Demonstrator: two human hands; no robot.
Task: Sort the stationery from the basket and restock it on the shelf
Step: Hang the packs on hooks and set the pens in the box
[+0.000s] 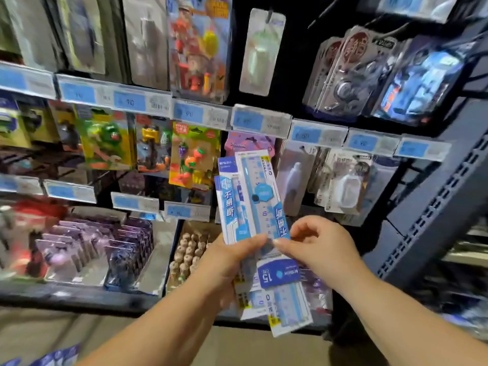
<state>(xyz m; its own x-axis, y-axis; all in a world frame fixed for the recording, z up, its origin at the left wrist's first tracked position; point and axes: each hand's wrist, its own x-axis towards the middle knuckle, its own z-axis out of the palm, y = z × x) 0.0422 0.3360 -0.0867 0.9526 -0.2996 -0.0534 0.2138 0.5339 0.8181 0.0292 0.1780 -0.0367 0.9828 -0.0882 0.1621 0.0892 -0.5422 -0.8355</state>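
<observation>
I hold a fanned stack of blue-and-white packaged rulers [260, 207] in front of the shelf. My left hand [229, 262] grips the stack from the left, thumb across its front. My right hand [314, 247] pinches the right edge of the front ruler pack near its middle. One pack [284, 291] marked 15 cm hangs upside down below my hands. The shelf [264, 121] behind carries hanging packs and blue price labels. The basket is out of view.
Toy and eraser packs [194, 154] hang at the middle left. Purple boxed items [116, 247] and small brown figures [188, 252] fill lower trays. White packaged items [343, 180] hang to the right. A dark metal upright [435, 207] slants at the right.
</observation>
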